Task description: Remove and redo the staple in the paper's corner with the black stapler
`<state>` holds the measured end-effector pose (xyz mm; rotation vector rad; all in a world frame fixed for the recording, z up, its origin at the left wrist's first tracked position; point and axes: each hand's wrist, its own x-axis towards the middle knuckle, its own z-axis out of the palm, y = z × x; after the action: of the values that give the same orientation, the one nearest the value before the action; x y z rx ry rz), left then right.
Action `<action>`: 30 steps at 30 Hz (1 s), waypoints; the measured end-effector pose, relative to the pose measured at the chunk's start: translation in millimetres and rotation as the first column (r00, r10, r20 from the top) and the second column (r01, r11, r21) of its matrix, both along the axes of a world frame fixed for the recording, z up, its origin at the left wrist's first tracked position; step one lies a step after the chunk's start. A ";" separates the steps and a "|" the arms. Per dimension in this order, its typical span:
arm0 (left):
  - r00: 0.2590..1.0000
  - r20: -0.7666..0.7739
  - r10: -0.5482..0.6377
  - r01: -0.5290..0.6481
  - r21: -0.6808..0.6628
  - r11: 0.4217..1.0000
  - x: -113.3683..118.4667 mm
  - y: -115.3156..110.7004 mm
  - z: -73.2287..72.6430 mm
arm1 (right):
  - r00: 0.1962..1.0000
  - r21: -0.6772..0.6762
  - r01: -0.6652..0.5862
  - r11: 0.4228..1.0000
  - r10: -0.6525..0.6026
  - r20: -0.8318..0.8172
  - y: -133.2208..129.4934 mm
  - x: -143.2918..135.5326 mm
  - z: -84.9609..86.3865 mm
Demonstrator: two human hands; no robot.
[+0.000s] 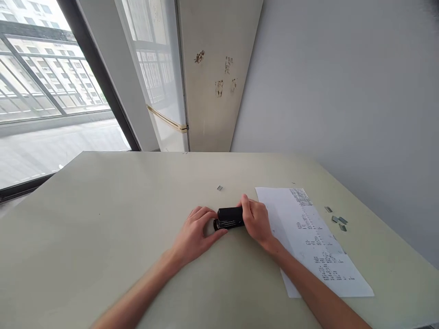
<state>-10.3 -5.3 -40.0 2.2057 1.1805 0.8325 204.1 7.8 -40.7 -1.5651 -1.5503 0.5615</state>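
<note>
A black stapler (230, 214) lies on its length near the middle of the table, its left end showing and its right part hidden by my fingers. My right hand (255, 220) is closed around that right part, thumb on top. At the other end, my left hand (198, 228) curves its thumb and index finger about the base, the thumb along the near side. To the right lies a printed sheet of paper (288, 219), partly under my right forearm. A small strip of staples (220, 188) rests on the table beyond the stapler.
Several more staple strips (339, 220) lie right of the paper on the pale table (120, 205). A refrigerator (212, 114) with worn patches stands behind the table's far edge. A grey wall (336, 91) runs along the right, and a window (44, 82) is at the left.
</note>
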 end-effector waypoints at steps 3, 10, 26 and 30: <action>1.000 0.007 0.018 -0.018 0.014 1.000 -0.7 3.1 -6.0 | 0.999 -0.016 -0.014 1.000 0.013 -0.045 -2.0 -4.1 -5.4; 0.999 0.013 0.044 -0.044 0.061 0.997 -3.0 3.5 -6.8 | 0.987 -0.051 -0.071 0.996 0.063 -0.151 -3.2 3.3 -4.3; 0.998 -0.003 0.064 -0.064 0.064 0.996 -1.5 2.7 -4.6 | 0.904 -0.113 -0.036 0.993 -0.016 -0.427 7.8 21.4 -10.1; 0.997 0.011 0.071 -0.072 0.058 0.996 -0.4 3.3 -4.3 | 0.906 -0.121 -0.055 0.991 -0.001 -0.424 9.3 23.0 -9.7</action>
<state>-10.7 -2.0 -44.2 2.2150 1.2526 0.9154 227.1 17.0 -50.4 -1.3990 -1.2221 0.9664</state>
